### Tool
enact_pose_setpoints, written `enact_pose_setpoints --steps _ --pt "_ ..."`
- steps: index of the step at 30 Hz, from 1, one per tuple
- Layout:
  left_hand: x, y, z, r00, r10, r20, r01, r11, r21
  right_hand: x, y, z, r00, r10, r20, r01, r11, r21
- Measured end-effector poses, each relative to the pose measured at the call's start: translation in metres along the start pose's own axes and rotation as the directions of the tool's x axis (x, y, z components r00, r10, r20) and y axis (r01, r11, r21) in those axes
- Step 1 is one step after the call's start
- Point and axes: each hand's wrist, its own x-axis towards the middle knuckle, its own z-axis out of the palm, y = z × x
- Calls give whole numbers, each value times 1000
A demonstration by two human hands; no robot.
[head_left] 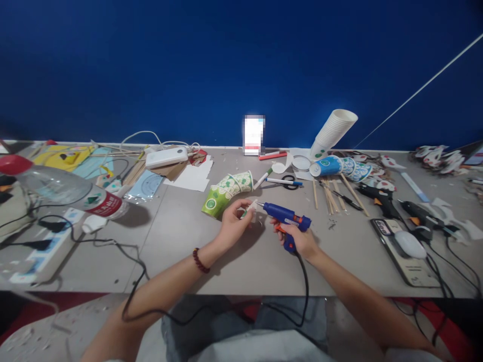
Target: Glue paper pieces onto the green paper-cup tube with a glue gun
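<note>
My right hand (pixel 302 240) is wrapped round the handle of a blue hot glue gun (pixel 285 213), with fingers at its orange trigger. Its nozzle points left, close to a small white paper piece (pixel 254 208) with a bit of green on it. My left hand (pixel 237 220) pinches that piece between thumb and fingers. Whether the nozzle touches it I cannot tell. Just behind my left hand lies a curved row of green and white paper cups (pixel 228 192), fitted into one another. A black cord runs down from the glue gun toward my lap.
A water bottle (pixel 71 188) and a power strip (pixel 51 251) are at the left. Scissors (pixel 290 182), pens and blue paper cups (pixel 328 166) lie behind the glue gun. A tall cup stack (pixel 334 131) leans farther back. Right are a phone (pixel 405 259) and other glue guns (pixel 418 213).
</note>
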Motion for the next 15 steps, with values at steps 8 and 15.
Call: enact_pose_setpoints --steps 8,15 --pt "0 -1 -1 1000 1 11 -1 1000 3 -2 -4 4 994 20 -106 -27 997 -66" --pt "0 1 0 1000 0 -6 0 1000 -11 -2 -8 6 987 8 -159 -27 993 -115"
